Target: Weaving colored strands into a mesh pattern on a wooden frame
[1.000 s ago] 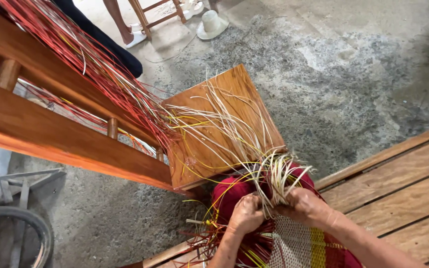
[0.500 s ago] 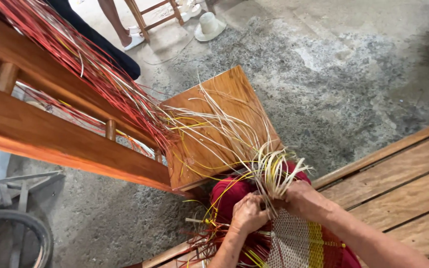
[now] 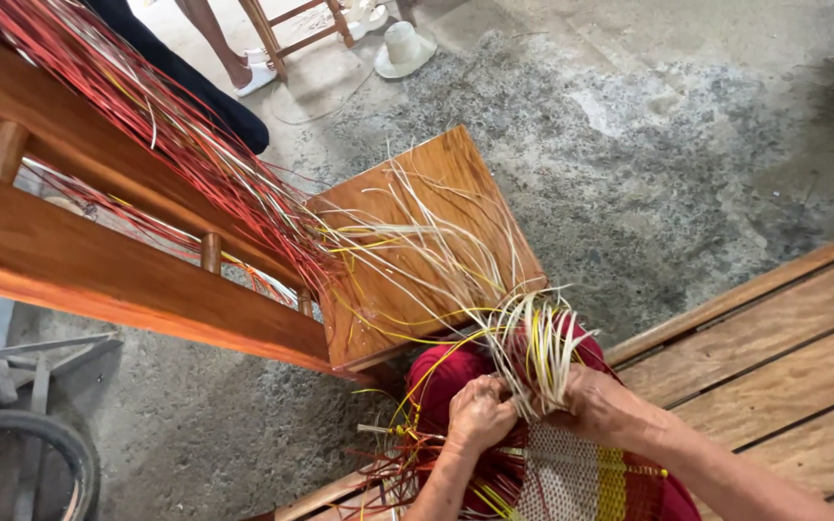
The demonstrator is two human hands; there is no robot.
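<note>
Pale straw strands (image 3: 533,352) (bunched) in closed hands (image 3: 533,410)

Dry, stiff straw strands (image 3: 533,347), a glossy varnished wooden bench (image 3: 417,251), and rough grey concrete floor (image 3: 649,174).

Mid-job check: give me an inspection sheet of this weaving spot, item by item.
Surface: grey concrete floor; plank platform on the right.
Job's things: woven piece, red, yellow and pale; loose pale strands fan up from it.
Clutter: red strands draped over wooden bench.
Grippers: left hand and right hand pinch the strands at the weave's edge.
Cables: nothing seen.
Surroundings: white hat, another person's leg, stool legs.
</note>
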